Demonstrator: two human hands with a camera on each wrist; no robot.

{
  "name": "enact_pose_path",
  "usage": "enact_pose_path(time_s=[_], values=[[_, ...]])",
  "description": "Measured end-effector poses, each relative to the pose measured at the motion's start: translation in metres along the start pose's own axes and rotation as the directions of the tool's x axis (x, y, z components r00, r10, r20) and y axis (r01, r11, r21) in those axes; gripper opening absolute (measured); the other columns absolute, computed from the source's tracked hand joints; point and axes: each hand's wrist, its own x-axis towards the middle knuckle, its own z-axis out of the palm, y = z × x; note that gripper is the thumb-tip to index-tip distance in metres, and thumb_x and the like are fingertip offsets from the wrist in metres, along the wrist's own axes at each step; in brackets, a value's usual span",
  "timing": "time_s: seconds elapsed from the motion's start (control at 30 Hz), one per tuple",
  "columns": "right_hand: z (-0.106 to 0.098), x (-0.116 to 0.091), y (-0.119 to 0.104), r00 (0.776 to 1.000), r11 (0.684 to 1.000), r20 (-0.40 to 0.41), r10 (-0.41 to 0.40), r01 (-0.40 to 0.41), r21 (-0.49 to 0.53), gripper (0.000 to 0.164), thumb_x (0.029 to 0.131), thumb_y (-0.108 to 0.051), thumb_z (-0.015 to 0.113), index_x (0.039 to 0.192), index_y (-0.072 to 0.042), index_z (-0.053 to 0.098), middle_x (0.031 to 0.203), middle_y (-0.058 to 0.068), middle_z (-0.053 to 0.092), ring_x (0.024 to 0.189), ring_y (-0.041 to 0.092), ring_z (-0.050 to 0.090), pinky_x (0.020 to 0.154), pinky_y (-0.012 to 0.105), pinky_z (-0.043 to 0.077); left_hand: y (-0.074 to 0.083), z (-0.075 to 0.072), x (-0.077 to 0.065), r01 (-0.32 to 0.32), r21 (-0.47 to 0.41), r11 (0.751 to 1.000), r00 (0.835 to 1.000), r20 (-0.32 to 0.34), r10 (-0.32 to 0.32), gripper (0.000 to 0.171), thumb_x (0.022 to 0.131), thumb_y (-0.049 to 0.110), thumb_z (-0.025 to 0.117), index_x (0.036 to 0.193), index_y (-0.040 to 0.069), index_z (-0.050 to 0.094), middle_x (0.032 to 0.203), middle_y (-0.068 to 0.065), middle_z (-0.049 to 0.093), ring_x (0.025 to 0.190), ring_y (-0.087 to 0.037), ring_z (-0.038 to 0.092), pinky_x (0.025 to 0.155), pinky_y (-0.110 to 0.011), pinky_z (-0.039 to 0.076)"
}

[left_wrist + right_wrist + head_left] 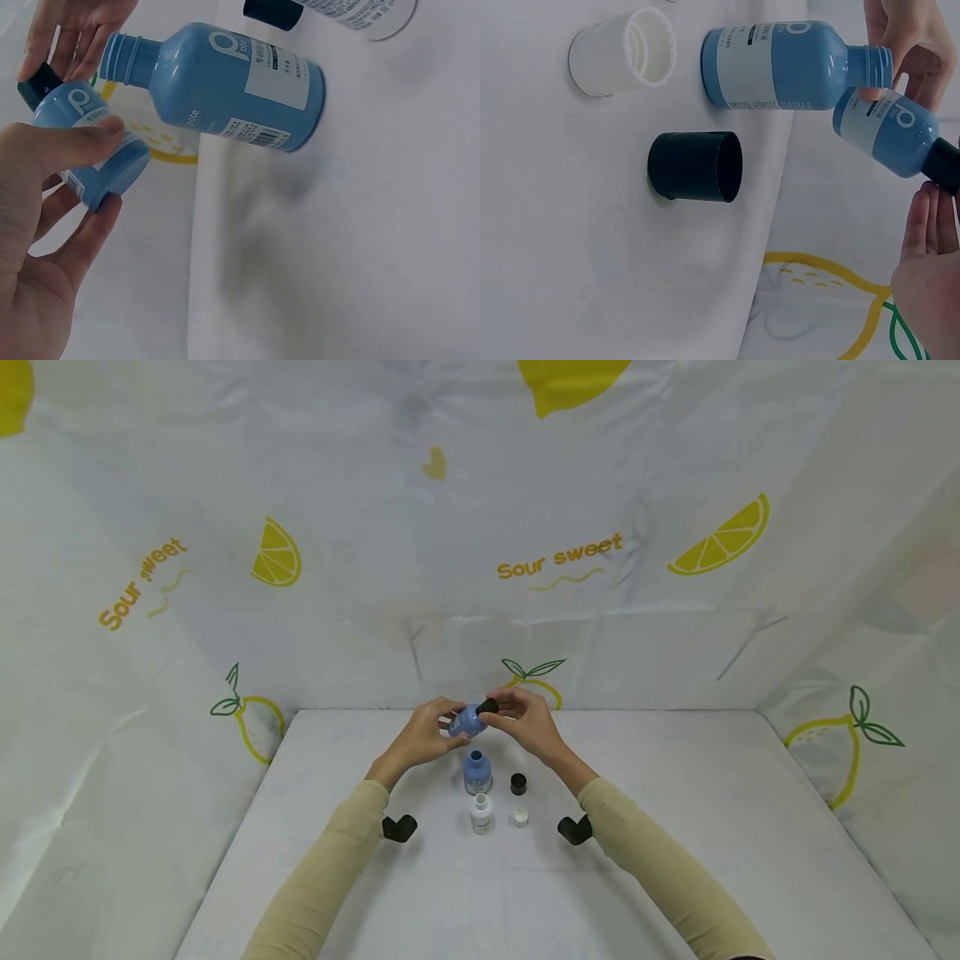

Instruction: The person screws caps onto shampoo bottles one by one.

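Note:
My left hand (422,739) holds a small blue bottle (467,721) tilted above the far part of the table, its thumb across the label in the left wrist view. The fingers of my right hand (531,725) pinch the black cap (488,705), which sits at the bottle's neck; whether it is threaded on cannot be told. Just below the hands stands a larger blue bottle (477,775), upright, its threaded neck (131,60) uncapped. Nearer me is an uncapped white bottle (482,817). To their right lie a loose black cap (695,166) and a white cap (622,52).
The white table (645,777) meets a lemon-printed sheet (420,552) just behind the hands. Black wrist-camera parts (399,828) jut out beside both sleeves, over the table at either side of the bottles.

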Motion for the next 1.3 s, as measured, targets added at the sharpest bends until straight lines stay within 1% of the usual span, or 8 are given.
enact_pose_path(time_s=[0.17, 0.27, 0.4, 0.57, 0.7, 0.83, 0.97, 1.3], values=[[-0.008, -0.001, -0.002, 1.0, 1.0, 0.002, -0.008, 0.008, 0.014, 0.045, 0.096, -0.01, 0.083, 0.136, 0.004, 0.067, 0.136, 0.024, 0.069, 0.124, 0.04, 0.07, 0.102, 0.017, 0.061, -0.005, 0.005, 0.002, -0.007, -0.034, 0.999, 1.0, -0.011, 0.006, 0.056, 0.089, 0.008, 0.089, 0.139, -0.004, 0.067, 0.134, -0.022, 0.071, 0.12, -0.037, 0.074, 0.1, -0.041, 0.068], [-0.013, -0.001, -0.001, 0.999, 0.999, -0.016, -0.032, 0.032, 0.029, 0.043, 0.096, -0.007, 0.082, 0.134, 0.007, 0.067, 0.133, 0.026, 0.07, 0.121, 0.038, 0.072, 0.099, 0.015, 0.062, -0.009, 0.008, 0.003, 0.001, -0.059, 0.998, 1.0, -0.016, -0.002, 0.056, 0.089, 0.007, 0.089, 0.139, -0.005, 0.067, 0.134, -0.023, 0.072, 0.12, -0.038, 0.075, 0.1, -0.041, 0.068], [-0.02, -0.003, 0.0, 0.998, 0.998, -0.044, -0.049, 0.05, 0.036, 0.035, 0.097, -0.004, 0.08, 0.128, 0.008, 0.069, 0.127, 0.028, 0.071, 0.113, 0.027, 0.074, 0.095, 0.014, 0.062, -0.015, 0.014, 0.005, 0.025, -0.078, 0.997, 0.999, -0.018, -0.027, 0.058, 0.089, 0.007, 0.089, 0.14, -0.007, 0.066, 0.135, -0.025, 0.072, 0.12, -0.039, 0.075, 0.103, -0.042, 0.067], [-0.025, -0.007, 0.002, 0.998, 0.998, -0.063, -0.031, 0.035, 0.05, 0.026, 0.098, -0.004, 0.078, 0.121, 0.007, 0.072, 0.122, 0.027, 0.073, 0.104, 0.008, 0.073, 0.091, 0.012, 0.061, -0.024, 0.021, 0.006, 0.065, -0.094, 0.993, 0.998, -0.014, -0.067, 0.059, 0.088, 0.008, 0.09, 0.139, -0.009, 0.065, 0.133, -0.026, 0.074, 0.119, -0.04, 0.076, 0.105, -0.045, 0.066], [-0.03, -0.011, 0.003, 0.998, 0.999, -0.063, -0.023, 0.026, 0.043, 0.021, 0.099, -0.004, 0.078, 0.117, 0.006, 0.073, 0.119, 0.028, 0.074, 0.098, 0.002, 0.073, 0.089, 0.013, 0.061, -0.031, 0.029, 0.008, 0.094, -0.123, 0.988, 0.996, 0.006, -0.094, 0.063, 0.088, 0.006, 0.09, 0.141, -0.012, 0.063, 0.133, -0.028, 0.074, 0.119, -0.041, 0.076, 0.105, -0.045, 0.065], [-0.031, -0.014, 0.003, 0.998, 1.0, -0.061, -0.006, 0.007, 0.008, 0.017, 0.1, -0.005, 0.076, 0.114, 0.005, 0.073, 0.117, 0.026, 0.075, 0.095, 0.0, 0.071, 0.087, 0.012, 0.061, -0.038, 0.035, 0.009, 0.114, -0.128, 0.985, 0.993, 0.033, -0.11, 0.065, 0.088, 0.003, 0.088, 0.144, -0.013, 0.06, 0.137, -0.03, 0.071, 0.122, -0.043, 0.075, 0.108, -0.045, 0.064], [-0.032, -0.018, 0.004, 0.998, 1.0, -0.068, 0.006, -0.006, -0.012, 0.014, 0.101, -0.005, 0.076, 0.112, 0.004, 0.074, 0.115, 0.024, 0.075, 0.094, -0.001, 0.071, 0.086, 0.012, 0.061, -0.041, 0.04, 0.009, 0.124, -0.126, 0.984, 0.991, 0.058, -0.118, 0.064, 0.088, -0.001, 0.086, 0.144, -0.014, 0.059, 0.141, -0.031, 0.069, 0.125, -0.044, 0.074, 0.111, -0.046, 0.062], [-0.038, -0.023, 0.006, 0.996, 1.0, -0.094, 0.01, -0.011, -0.01, 0.015, 0.101, -0.004, 0.075, 0.113, 0.006, 0.074, 0.114, 0.028, 0.076, 0.094, -0.002, 0.071, 0.088, 0.011, 0.06, -0.044, 0.047, 0.008, 0.128, -0.139, 0.982, 0.991, 0.045, -0.123, 0.063, 0.09, -0.003, 0.083, 0.146, -0.014, 0.057, 0.144, -0.033, 0.066, 0.128, -0.045, 0.072, 0.111, -0.047, 0.062]])
